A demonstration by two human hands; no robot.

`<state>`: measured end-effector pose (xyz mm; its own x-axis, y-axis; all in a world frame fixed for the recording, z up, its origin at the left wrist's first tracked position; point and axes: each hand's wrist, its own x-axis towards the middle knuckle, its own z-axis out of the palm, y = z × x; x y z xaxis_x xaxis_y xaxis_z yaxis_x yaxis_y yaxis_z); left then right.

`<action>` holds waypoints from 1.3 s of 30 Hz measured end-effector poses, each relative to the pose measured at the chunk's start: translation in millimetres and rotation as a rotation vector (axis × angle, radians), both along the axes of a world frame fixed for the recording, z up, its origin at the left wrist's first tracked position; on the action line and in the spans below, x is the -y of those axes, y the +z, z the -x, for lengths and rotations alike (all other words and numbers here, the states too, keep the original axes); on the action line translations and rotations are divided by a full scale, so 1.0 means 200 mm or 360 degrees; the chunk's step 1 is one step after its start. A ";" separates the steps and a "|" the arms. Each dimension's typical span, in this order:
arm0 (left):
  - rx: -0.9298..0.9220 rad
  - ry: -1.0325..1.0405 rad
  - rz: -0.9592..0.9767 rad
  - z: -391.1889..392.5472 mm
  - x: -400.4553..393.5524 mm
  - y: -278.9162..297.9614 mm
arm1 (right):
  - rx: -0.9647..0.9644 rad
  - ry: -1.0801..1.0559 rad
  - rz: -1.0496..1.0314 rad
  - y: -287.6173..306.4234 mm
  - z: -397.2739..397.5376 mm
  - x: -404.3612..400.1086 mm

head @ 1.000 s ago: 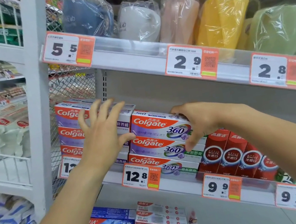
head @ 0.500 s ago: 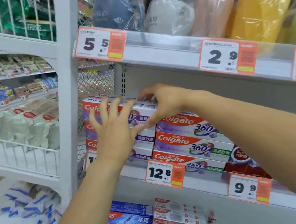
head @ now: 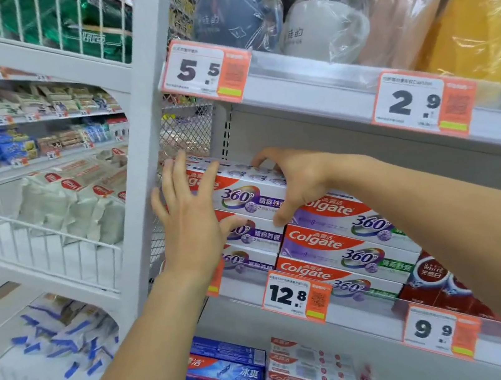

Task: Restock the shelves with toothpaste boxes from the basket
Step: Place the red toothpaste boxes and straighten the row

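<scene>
- Since a second ago the right hand [head: 294,183] has left the neighbouring pile of green-marked Colgate 360 boxes [head: 347,250] and crossed to the left stack of Colgate 360 boxes [head: 249,222]. It now grips the stack's top box [head: 249,190], fingers curled over the upper face and thumb under the front edge.
- The left hand [head: 189,219] has kept to the stack's left end: fingers straight and spread, palm flat against the box fronts, holding nothing.
- My reading: a box has been laid on top and both hands are squaring it up, so this placement is nearly done. The basket is out of view, so I cannot tell how many boxes are left.
- Edges: the stack sits in the shelf's left corner, close to the white upright post [head: 152,159] and the wire mesh side panel [head: 187,130], and touches the green-marked pile on its right.
- Room: there is an open gap between the top box and the upper shelf [head: 308,88] with its 5.5 price tag [head: 205,70], probably enough for another box. The 12.8 price tag [head: 295,297] juts out from the shelf lip below, so the hands should withdraw straight back.
</scene>
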<state>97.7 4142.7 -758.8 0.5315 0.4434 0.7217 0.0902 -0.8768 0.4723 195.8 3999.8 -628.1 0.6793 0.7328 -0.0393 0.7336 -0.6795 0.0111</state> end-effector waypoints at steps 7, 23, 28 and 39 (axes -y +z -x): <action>0.0148 -0.0257 0.0176 -0.01 -0.04 0.00 | -0.0042 -0.0015 -0.0061 -0.02 0.01 0.00; 0.0187 -0.0292 0.0321 0.04 -0.03 -0.02 | -0.0047 -0.0013 -0.0043 -0.02 0.02 0.00; 0.0271 -0.0325 0.0588 0.05 -0.02 -0.01 | -0.0052 -0.0023 -0.0019 -0.02 0.03 0.00; 0.0234 -0.0307 0.0751 0.06 -0.05 0.01 | -0.0050 0.0007 -0.0012 -0.01 0.06 0.00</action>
